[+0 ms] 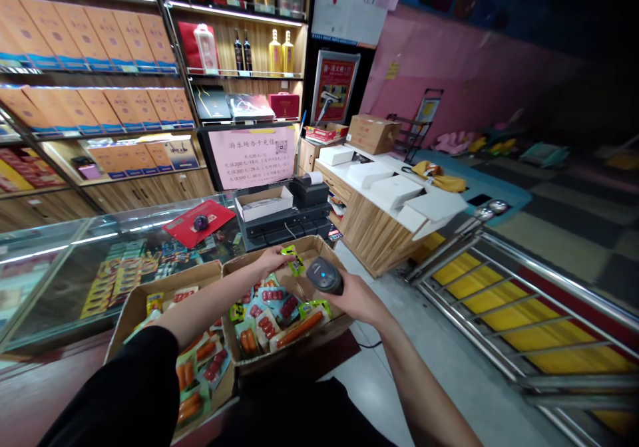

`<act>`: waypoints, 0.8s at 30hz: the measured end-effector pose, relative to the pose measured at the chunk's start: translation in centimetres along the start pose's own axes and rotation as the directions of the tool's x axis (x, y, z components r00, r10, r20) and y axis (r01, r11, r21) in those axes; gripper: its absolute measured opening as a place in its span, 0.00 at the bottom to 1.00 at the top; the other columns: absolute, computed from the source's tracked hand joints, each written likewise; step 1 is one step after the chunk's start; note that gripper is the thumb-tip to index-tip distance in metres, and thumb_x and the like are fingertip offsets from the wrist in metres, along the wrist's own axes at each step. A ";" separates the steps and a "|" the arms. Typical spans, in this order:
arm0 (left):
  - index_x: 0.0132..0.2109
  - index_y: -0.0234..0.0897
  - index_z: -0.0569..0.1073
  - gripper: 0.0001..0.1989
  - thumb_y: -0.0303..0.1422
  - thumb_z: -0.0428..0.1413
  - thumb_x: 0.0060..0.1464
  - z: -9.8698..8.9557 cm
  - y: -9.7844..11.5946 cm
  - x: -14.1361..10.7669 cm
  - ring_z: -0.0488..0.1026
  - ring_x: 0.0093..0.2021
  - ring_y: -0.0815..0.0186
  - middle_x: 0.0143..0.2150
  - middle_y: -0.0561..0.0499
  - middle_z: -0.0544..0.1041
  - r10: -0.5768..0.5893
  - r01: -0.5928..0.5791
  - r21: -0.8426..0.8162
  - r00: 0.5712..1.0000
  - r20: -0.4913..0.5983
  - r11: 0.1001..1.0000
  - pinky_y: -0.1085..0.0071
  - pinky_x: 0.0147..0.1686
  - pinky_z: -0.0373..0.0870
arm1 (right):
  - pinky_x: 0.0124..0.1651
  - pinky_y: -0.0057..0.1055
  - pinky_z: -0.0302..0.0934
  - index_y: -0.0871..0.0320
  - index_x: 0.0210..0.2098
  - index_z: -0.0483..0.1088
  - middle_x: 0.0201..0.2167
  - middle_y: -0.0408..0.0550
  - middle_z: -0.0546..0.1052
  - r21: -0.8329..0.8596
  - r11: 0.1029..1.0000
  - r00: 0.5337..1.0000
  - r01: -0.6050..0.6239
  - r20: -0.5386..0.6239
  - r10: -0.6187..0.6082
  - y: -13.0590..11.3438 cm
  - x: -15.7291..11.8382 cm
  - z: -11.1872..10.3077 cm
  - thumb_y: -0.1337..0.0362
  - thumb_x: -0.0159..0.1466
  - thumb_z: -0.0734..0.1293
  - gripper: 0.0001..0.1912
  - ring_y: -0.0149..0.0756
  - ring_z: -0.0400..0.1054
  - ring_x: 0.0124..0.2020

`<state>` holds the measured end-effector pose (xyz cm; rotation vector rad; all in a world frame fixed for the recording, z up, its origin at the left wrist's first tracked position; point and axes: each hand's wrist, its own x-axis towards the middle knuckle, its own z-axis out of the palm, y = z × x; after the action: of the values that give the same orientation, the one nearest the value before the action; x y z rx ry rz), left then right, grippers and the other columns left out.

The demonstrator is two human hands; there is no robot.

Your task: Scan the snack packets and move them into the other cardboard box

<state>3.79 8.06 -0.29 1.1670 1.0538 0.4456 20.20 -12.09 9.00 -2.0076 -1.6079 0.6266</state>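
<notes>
My left hand (273,261) pinches a small green snack packet (293,261) above the far side of the right cardboard box (233,337). In my right hand (357,297) is a dark barcode scanner (323,275) with a small blue light, its head close to the packet. Below both hands, that box holds several packs of sausages (272,294) and a long sausage in a wrapper (302,327). Beside it, partly under my left forearm, a second cardboard box (124,314) holds more sausage packs (214,367).
A glass display counter (64,247) carries a red envelope (214,217) and a dark cash drawer with a receipt printer (309,191). Behind stand shelves of boxes and bottles. To the right are a wooden desk (369,227) with white boxes and a metal railing (464,314).
</notes>
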 end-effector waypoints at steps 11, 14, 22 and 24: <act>0.32 0.32 0.72 0.17 0.26 0.72 0.38 0.3 -0.1 -0.2 0.78 0.30 0.65 0.29 0.49 0.79 -0.029 0.034 -0.225 0.999 0.027 0.974 0.68 0.34 0.77 | 0.47 0.39 0.68 0.57 0.49 0.75 0.43 0.53 0.82 0.073 0.997 1.000 0.010 0.006 -0.011 0.3 0.1 0.6 0.58 0.56 0.73 0.22 0.50 0.76 0.46; 0.31 0.32 0.73 0.17 0.27 0.73 0.36 0.0 -0.2 0.0 0.78 0.28 0.67 0.28 0.50 0.79 -0.034 0.038 -0.209 0.999 0.020 0.977 0.71 0.34 0.76 | 0.47 0.39 0.68 0.57 0.49 0.75 0.43 0.53 0.82 0.077 0.997 1.000 0.018 0.003 -0.018 0.1 0.1 0.6 0.58 0.56 0.73 0.22 0.49 0.77 0.46; 0.35 0.32 0.76 0.16 0.27 0.72 0.38 -0.2 -0.2 -0.3 0.79 0.32 0.64 0.33 0.46 0.81 0.013 0.002 -0.228 0.998 0.063 0.974 0.70 0.34 0.76 | 0.46 0.40 0.69 0.57 0.48 0.76 0.43 0.53 0.82 0.073 0.997 1.000 0.011 -0.025 -0.009 -0.2 0.0 0.4 0.57 0.55 0.73 0.22 0.53 0.76 0.47; 0.33 0.32 0.75 0.17 0.26 0.72 0.37 -0.2 -0.1 -0.5 0.79 0.31 0.65 0.31 0.48 0.81 0.000 0.012 -0.224 0.999 0.051 0.974 0.70 0.34 0.76 | 0.46 0.39 0.69 0.57 0.48 0.76 0.43 0.53 0.82 0.065 0.998 1.000 0.013 -0.024 -0.011 -0.4 -0.1 0.3 0.58 0.55 0.73 0.22 0.52 0.76 0.47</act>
<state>3.40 7.78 -0.16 0.9689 0.9365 0.5142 19.70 -12.07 8.99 -1.9499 -1.5646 0.6402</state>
